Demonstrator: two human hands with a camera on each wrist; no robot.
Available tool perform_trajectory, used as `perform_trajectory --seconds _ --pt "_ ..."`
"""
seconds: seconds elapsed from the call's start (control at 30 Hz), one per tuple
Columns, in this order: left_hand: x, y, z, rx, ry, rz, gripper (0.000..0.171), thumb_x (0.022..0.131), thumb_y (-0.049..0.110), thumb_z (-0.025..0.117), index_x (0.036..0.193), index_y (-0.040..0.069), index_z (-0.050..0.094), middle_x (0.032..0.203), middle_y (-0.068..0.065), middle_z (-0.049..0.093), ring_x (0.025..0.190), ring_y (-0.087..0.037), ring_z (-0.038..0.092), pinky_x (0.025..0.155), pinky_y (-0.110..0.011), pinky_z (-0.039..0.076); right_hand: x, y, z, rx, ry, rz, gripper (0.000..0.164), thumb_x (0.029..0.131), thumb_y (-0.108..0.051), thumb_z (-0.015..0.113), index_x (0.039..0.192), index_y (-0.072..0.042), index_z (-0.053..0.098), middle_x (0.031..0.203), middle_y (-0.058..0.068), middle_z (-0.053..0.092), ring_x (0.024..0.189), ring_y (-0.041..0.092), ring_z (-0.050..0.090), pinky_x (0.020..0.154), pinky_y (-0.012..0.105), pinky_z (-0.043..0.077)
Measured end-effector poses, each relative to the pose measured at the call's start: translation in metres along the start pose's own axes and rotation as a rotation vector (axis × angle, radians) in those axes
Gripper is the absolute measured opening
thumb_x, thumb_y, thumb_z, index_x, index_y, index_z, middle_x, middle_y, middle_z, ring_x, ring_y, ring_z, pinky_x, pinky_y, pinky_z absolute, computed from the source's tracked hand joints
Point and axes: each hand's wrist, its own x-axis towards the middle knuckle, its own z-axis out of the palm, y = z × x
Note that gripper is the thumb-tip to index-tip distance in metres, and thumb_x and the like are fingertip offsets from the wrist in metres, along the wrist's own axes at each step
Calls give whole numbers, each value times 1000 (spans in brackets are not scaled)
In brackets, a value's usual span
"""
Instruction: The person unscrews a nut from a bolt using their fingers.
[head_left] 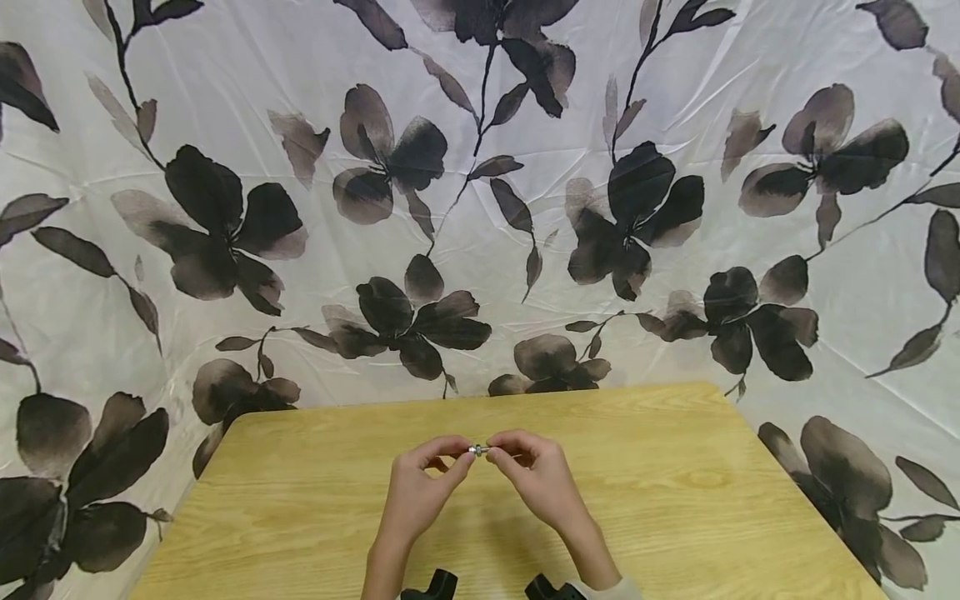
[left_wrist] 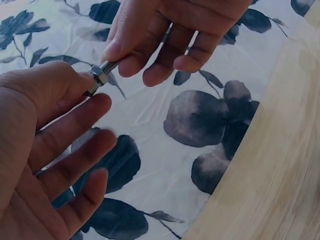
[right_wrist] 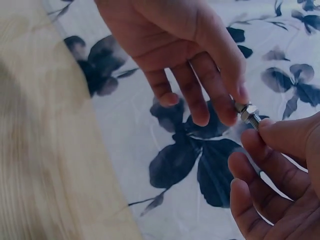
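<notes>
On the left, above the wooden tabletop [head_left: 285, 500], the left hand [head_left: 420, 487] grasps one end of a metal bolt [left_wrist: 106, 67] between thumb and index finger; its other fingers are spread, apart from the bolt. A black device [head_left: 435, 585] sits by that wrist. Between the hands, the bolt is held up off the tabletop, with a hex nut [right_wrist: 248, 113] around it, just beside the left fingertips. To the right, the right hand [head_left: 542, 483] pinches the bolt's threaded end between thumb and index finger, with another black device [head_left: 553, 588] and a pale sleeve [head_left: 617, 590] by its wrist. Floral cloth [head_left: 517, 275] hangs behind, from side to side.
</notes>
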Motion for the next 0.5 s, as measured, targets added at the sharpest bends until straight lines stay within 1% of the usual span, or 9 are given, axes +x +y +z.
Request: perform_trajectory --seconds 0.13,0.37,0.5 --pt "-2 0 0 40 16 18 13 89 18 83 95 29 80 92 15 77 86 -5 69 75 -28 53 -2 0 0 6 -11 -6 13 99 -22 72 106 -13 77 96 3 77 84 9 71 77 26 58" --pt "-3 0 4 28 20 90 14 89 17 83 97 27 80 96 13 77 91 -9 70 79 -28 52 -3 -2 -3 63 -8 38 16 99 -24 71 110 -13 77 102 5 76 89 17 71 80 27 58" --pt "-3 0 5 26 45 108 17 88 14 84 97 28 79 95 14 77 90 -10 71 78 -27 52 -3 0 -6 65 -23 54 21 100 -27 70 111 -10 77 105 9 76 92 15 72 83 27 58"
